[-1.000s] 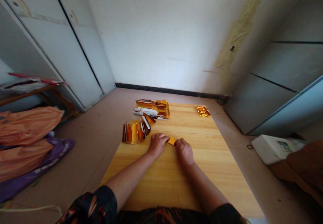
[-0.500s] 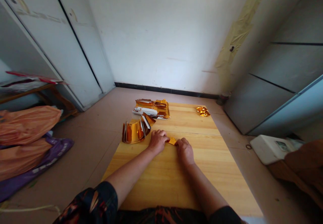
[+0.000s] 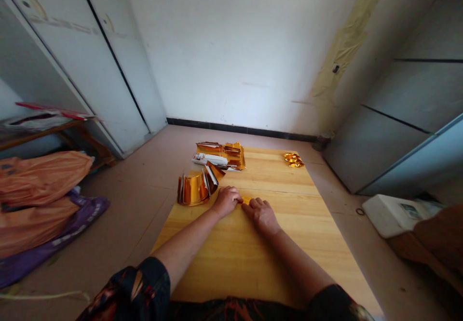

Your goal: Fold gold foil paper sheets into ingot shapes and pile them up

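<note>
A small piece of gold foil paper [image 3: 246, 199] lies on the wooden table [image 3: 224, 258] between my hands, mostly covered by fingers. My left hand [image 3: 227, 201] pinches its left side, thumb and fingers together. From the right, my right hand [image 3: 263, 216] bends over the paper, its fingertips pressed on the near edge close to the left thumb. Just beyond my left hand stands a curved stack of gold foil sheets [image 3: 194, 189] with white backs. Another bundle of gold foil sheets [image 3: 235, 156] sits at the far edge.
Folded gold foil pieces [image 3: 293, 160] rest in the far right corner of the table. To the left are a grey cabinet [image 3: 108, 60] and orange and purple bags [image 3: 43, 181]. On the right stand a white box [image 3: 387, 215] and a grey cabinet-like unit [image 3: 394, 118].
My right hand has moved left, closer to my left hand, and now hides more of the gold foil paper. The whole view has shifted slightly.
</note>
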Demonstrator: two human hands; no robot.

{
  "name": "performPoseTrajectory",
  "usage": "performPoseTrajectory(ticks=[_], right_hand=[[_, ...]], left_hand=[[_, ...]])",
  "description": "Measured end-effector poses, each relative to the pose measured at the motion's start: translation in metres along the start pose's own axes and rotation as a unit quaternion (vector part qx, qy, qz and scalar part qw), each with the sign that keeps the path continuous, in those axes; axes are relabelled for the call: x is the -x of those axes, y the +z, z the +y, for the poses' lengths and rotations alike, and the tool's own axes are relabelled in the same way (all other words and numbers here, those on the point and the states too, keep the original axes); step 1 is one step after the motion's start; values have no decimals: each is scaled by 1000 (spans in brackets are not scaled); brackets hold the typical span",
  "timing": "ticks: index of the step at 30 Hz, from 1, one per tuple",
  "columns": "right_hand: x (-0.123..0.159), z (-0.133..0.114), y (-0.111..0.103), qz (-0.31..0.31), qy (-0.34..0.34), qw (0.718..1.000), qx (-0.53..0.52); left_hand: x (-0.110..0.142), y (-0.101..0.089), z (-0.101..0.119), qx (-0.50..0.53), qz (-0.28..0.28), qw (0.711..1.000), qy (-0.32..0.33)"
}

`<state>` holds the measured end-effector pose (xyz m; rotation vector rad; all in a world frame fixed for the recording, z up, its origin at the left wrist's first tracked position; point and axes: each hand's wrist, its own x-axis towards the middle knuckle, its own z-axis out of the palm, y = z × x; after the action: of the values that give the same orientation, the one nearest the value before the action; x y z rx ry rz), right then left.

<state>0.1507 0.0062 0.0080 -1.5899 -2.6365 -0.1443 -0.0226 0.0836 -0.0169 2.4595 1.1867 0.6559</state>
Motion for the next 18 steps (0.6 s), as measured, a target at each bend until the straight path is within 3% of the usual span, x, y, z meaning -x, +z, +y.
performPoseTrajectory(ticks=[6, 18], right_hand=[[-4, -5, -1, -16, 10, 1000, 9], [11, 3, -3, -4, 11, 1000, -6]], left_hand=[[0, -2, 2, 11, -1, 999, -43], [4, 0, -1, 32, 9, 999, -36]])
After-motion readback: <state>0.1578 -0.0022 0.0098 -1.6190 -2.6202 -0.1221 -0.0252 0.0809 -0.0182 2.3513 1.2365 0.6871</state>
